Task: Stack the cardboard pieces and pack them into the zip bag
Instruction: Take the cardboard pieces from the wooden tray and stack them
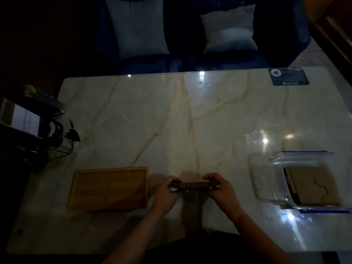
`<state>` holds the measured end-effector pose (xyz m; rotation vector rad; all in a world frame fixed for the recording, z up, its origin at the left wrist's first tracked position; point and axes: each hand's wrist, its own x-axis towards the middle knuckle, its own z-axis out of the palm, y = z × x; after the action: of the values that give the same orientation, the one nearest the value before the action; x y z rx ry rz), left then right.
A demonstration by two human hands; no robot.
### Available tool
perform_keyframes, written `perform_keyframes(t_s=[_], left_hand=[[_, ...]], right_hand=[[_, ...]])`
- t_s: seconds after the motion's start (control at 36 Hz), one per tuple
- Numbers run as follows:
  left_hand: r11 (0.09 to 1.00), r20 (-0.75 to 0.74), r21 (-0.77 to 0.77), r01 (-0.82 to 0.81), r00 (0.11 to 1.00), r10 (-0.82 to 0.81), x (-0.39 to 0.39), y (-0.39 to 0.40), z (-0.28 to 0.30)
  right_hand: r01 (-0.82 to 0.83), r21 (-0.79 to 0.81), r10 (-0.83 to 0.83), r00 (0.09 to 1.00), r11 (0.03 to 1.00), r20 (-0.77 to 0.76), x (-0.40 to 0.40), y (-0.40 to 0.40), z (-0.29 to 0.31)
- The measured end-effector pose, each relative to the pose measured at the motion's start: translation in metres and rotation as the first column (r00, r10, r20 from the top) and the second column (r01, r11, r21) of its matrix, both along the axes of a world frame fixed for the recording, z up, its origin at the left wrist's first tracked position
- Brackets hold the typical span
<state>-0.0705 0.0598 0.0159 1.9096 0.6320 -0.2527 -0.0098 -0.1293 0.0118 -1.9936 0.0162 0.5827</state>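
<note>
A stack of cardboard pieces (193, 185) stands on edge just above the marble table (209, 115), near its front middle. My left hand (167, 193) grips the stack's left end and my right hand (221, 189) grips its right end. To the right lies a clear zip bag (297, 164) with blue zip strips. Brown cardboard (314, 185) lies inside the bag. The scene is dim.
An empty wooden tray (109, 188) lies left of my hands. A plant (66, 140) and a card stand (21, 116) sit at the table's left edge. A dark card (289, 76) lies at the far right corner. Cushions (139, 27) rest on a blue sofa behind.
</note>
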Motion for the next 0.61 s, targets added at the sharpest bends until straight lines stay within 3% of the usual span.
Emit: perform_keyframes(t_s=[0.19, 0.28, 0.39, 0.5, 0.56, 0.61], left_hand=[[1.0, 0.005, -0.013, -0.012, 1.0, 0.012, -0.003, 0.003, 0.003], [0.982, 0.062, 0.181, 0.06, 0.995, -0.073, -0.01, 0.008, 0.013], [0.821, 0.213, 0.559, 0.112, 0.938, -0.273, -0.022, 0.004, 0.033], [0.708, 0.327, 0.691, 0.146, 0.81, -0.487, -0.028, -0.015, 0.041], [0.647, 0.294, 0.741, 0.179, 0.781, -0.552, -0.03, -0.022, 0.036], [0.542, 0.164, 0.796, 0.27, 0.765, -0.623, -0.033, -0.028, 0.028]], right_hand=[[0.021, 0.044, -0.021, 1.0, 0.999, 0.006, -0.001, 0.001, 0.004], [0.018, 0.041, -0.018, 1.0, 0.999, 0.007, 0.0, 0.0, 0.003], [0.022, 0.052, -0.022, 1.0, 0.998, 0.001, 0.0, -0.001, 0.003], [0.032, 0.071, -0.034, 0.999, 0.997, 0.02, -0.003, -0.003, 0.001], [0.033, 0.07, -0.035, 0.999, 0.997, 0.03, -0.004, -0.005, 0.001], [0.04, 0.064, -0.042, 0.999, 0.997, 0.033, -0.005, -0.006, 0.0]])
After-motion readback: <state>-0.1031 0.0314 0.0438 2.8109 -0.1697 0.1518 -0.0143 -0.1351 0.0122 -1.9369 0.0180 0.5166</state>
